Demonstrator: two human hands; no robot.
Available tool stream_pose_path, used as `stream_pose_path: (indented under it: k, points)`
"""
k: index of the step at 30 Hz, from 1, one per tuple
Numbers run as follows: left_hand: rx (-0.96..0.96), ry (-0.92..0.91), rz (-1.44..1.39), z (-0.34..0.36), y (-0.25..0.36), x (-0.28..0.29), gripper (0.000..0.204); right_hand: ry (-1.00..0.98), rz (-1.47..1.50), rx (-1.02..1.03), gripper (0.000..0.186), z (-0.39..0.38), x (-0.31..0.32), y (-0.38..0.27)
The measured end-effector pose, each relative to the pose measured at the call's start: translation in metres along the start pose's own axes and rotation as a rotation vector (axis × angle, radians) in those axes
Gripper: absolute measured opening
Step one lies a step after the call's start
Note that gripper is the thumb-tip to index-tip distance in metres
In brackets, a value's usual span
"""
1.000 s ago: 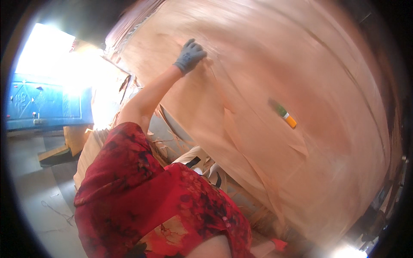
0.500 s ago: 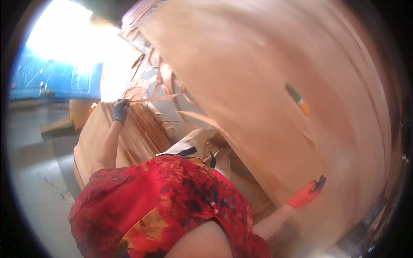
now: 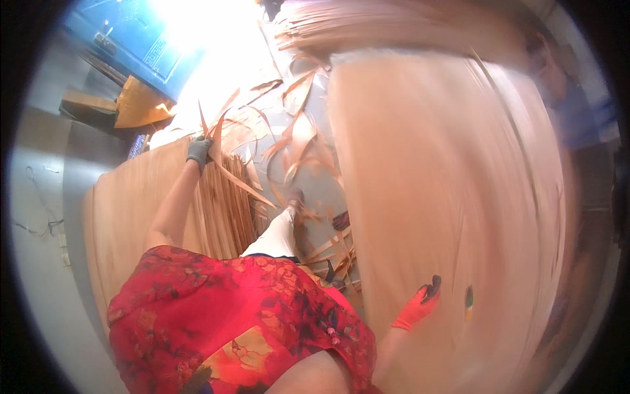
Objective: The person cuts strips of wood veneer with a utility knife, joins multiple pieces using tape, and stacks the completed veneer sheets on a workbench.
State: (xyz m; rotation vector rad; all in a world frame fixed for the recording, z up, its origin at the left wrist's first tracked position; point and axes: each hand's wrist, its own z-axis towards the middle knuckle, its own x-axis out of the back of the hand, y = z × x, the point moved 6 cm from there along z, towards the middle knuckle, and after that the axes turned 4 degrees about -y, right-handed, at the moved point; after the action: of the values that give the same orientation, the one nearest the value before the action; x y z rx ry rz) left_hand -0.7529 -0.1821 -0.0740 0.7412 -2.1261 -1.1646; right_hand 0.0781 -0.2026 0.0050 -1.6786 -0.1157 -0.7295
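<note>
My left hand (image 3: 199, 151), in a grey glove, grips thin wood veneer strips (image 3: 233, 177) at the upper edge of an upright veneer stack (image 3: 144, 197). My right hand (image 3: 423, 303), in a red glove with dark fingertips, is low over the large veneer sheet (image 3: 433, 164) on the right, its fingers loosely apart and holding nothing I can see. A small green and yellow tool (image 3: 468, 302) lies on that sheet just right of it.
Torn strips litter the grey floor (image 3: 272, 171) around my legs (image 3: 275, 233). Another veneer pile (image 3: 394, 26) is at the top. A person in blue (image 3: 571, 115) is at upper right. A blue door (image 3: 131, 36) and yellow boards (image 3: 138, 105) are at upper left.
The view has swung round, showing more floor and the person. My left hand has come from the large sheet to the left stack with strips in it; my right hand has come further into view.
</note>
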Motion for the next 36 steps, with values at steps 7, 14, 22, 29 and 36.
stream_pose_path:
  k: [7,14,22,29,36]
  points:
    - [0.096,0.115,-0.199,0.164,-0.007,0.061,0.014,-0.133,-0.033,0.034,0.047,0.084,-0.151,-0.101]
    - [0.13,0.283,-0.036,0.251,-0.005,0.128,0.009,-0.194,-0.099,0.068,0.048,0.14,-0.252,-0.202]
    - [-0.068,0.346,1.376,0.371,0.019,0.206,0.033,-0.19,-0.081,0.074,0.047,0.232,-0.352,-0.198]
    - [0.142,0.061,0.25,0.479,0.079,0.115,0.041,-0.25,-0.041,-0.001,0.047,0.295,-0.446,-0.273]
    - [0.353,-0.333,1.377,0.534,0.168,-0.069,0.075,-0.242,-0.154,0.1,0.044,0.343,-0.468,-0.372]
